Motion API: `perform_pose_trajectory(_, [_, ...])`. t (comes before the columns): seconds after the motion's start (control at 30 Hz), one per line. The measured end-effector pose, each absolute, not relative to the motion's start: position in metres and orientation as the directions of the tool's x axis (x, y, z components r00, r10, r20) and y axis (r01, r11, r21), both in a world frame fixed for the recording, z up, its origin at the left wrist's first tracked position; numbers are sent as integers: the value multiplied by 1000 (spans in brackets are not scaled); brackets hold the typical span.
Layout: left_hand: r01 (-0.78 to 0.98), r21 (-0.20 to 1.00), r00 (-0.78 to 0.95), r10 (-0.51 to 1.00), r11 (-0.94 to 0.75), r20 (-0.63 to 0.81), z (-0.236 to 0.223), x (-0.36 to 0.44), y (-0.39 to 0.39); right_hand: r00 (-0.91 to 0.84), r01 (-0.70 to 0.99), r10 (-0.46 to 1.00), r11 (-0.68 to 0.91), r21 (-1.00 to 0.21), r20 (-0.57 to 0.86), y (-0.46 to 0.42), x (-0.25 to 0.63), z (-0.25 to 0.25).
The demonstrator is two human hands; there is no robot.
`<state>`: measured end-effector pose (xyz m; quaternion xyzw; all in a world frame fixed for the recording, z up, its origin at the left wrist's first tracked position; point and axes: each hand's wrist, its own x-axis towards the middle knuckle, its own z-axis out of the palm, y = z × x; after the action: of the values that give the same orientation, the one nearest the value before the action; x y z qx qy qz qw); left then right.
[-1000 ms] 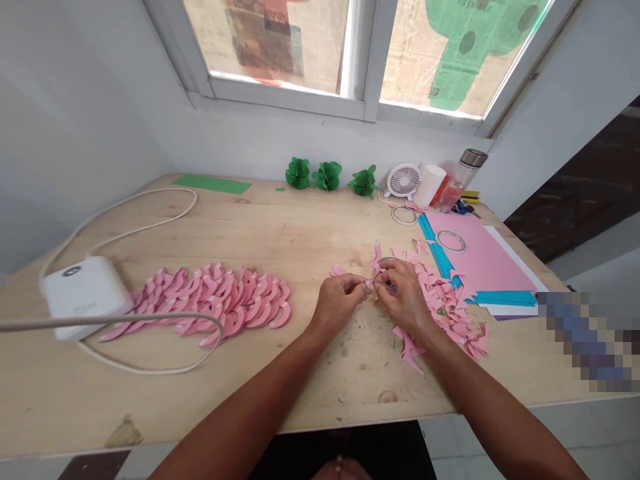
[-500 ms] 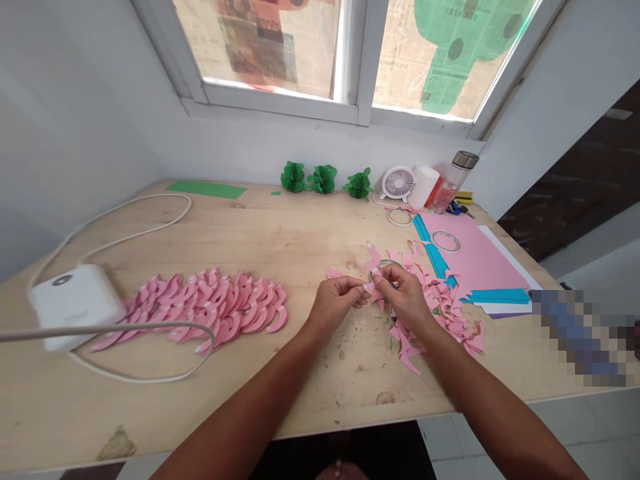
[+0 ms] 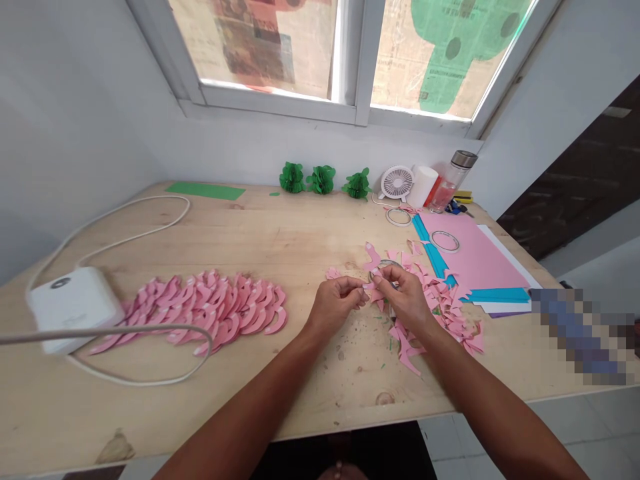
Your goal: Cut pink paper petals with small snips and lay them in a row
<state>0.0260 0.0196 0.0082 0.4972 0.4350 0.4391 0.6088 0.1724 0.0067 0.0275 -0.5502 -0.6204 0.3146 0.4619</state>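
Observation:
My left hand (image 3: pixel 336 300) and my right hand (image 3: pixel 403 293) meet over the table, fingertips pinched on a small pink paper piece (image 3: pixel 369 287) between them. Most of that piece is hidden by my fingers. Just beyond them lies a curved pink paper cutout (image 3: pixel 371 255) with a pale spot at its tip. A ring of tape (image 3: pixel 385 265) shows partly behind my right hand. Around and under that hand spreads a heap of pink paper scraps (image 3: pixel 445 300). Rows of overlapping curved pink cutouts (image 3: pixel 240 303) lie to the left.
A white box (image 3: pixel 75 307) with a looping cable stands at the left. Green paper balls (image 3: pixel 320 179), a small fan (image 3: pixel 397 182) and a glass bottle (image 3: pixel 453 183) line the back. Pink sheets (image 3: pixel 485 253), blue strips (image 3: pixel 500 296) and a tape roll (image 3: pixel 445 241) lie right.
Both hands hold nearly the same pose, still pinching the pink paper piece. The view has shifted very slightly; nothing on the table has visibly moved.

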Motion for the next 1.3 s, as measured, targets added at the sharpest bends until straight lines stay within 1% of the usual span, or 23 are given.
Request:
perform_pose_trajectory(0.2, [-101,985,230,967,140,-113,11,26,19,40,386,976,181,-905,212,7,173,28])
perform_pose_trajectory(0.3, [-73,988,230,966,138,-118,11,25,19,44,384,975,184,-905,217,7,173,27])
perform_pose_trajectory(0.43, [-37,993,244,965,109,-97,11,25,19,41,383,977,177,-907,208,7,173,27])
perform_pose_trajectory(0.77, [-75,995,321,946,68,-41,12,23,19,59,349,984,137,-927,168,9,174,25])
perform_pose_trajectory(1.13, [-101,985,317,943,143,-104,16,22,18,51,355,984,140,-924,168,9,173,27])
perform_pose_trajectory(1.3, [-46,994,298,951,99,-81,15,23,18,35,374,985,141,-917,166,7,171,28])
